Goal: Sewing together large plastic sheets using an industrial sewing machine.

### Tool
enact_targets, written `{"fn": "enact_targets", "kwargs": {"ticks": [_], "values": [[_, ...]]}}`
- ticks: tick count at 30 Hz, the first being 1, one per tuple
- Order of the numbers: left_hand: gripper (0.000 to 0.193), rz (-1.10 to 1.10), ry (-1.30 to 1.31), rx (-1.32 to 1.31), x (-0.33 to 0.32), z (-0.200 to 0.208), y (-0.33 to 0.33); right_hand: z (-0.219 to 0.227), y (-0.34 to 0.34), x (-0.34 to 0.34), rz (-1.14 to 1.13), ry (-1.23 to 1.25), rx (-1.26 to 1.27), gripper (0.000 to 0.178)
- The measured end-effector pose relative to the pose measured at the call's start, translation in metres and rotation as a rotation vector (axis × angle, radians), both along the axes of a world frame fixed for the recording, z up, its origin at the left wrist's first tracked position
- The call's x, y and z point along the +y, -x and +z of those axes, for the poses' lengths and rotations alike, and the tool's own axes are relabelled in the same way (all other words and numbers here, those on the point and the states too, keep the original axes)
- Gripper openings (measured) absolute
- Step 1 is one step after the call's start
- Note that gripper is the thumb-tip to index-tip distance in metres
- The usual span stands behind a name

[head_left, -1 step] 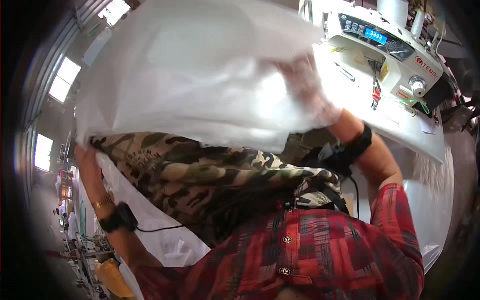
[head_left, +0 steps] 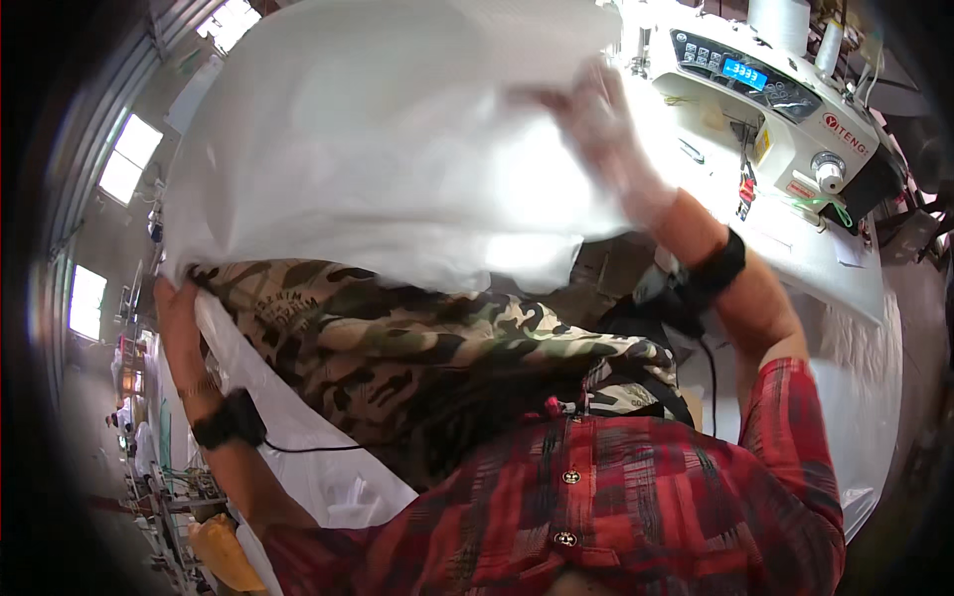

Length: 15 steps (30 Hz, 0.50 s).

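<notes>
A large white cloth [head_left: 338, 149] spreads across the upper middle, its near edge hanging over my camouflage-patterned lap [head_left: 397, 338]. At the cloth's lower left corner, my left hand [head_left: 177, 296] is closed on it, the fingertips partly hidden by folds. My right hand [head_left: 608, 134] is over the cloth's right part, blurred by motion, with its thumb stretched out to the left, apart from the raised fingers. Nothing shows in its grasp. Both wrists wear black bands with small devices and cables.
A white sewing machine [head_left: 755, 89] with a lit display stands at the upper right on a white table [head_left: 825, 268]. Small red-handled snips [head_left: 746, 189] and metal tweezers [head_left: 692, 151] lie there. More white material [head_left: 328, 472] hangs beside my left leg. A yellow-orange item [head_left: 227, 551] is at lower left.
My right hand has shifted slightly up, its thumb and fingers showing more clearly. The white cloth's near edge has changed its folds and pulled back a little on the right. The left hand stays at its corner.
</notes>
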<state>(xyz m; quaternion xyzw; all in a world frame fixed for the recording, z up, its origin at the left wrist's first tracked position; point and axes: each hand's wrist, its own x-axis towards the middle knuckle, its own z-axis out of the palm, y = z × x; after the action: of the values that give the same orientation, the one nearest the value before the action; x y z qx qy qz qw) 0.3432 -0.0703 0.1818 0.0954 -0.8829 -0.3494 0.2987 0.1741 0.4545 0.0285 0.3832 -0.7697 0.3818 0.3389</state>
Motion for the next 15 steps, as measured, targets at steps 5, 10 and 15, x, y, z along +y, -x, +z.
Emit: {"fn": "enact_targets", "kwargs": {"ticks": [5,10,15], "values": [[0.045,-0.082,0.095,-0.322,-0.031,0.010,0.020,0.074,0.038,-0.016,-0.129,-0.189,-0.173,0.054],[0.029,-0.194,0.115,-0.336,-0.029,-0.009,0.021,0.086,0.047,-0.010,-0.148,-0.237,-0.233,0.052],[0.039,-0.022,0.108,-0.239,-0.070,0.029,0.027,0.084,0.044,0.003,-0.150,-0.232,-0.238,0.051]]}}
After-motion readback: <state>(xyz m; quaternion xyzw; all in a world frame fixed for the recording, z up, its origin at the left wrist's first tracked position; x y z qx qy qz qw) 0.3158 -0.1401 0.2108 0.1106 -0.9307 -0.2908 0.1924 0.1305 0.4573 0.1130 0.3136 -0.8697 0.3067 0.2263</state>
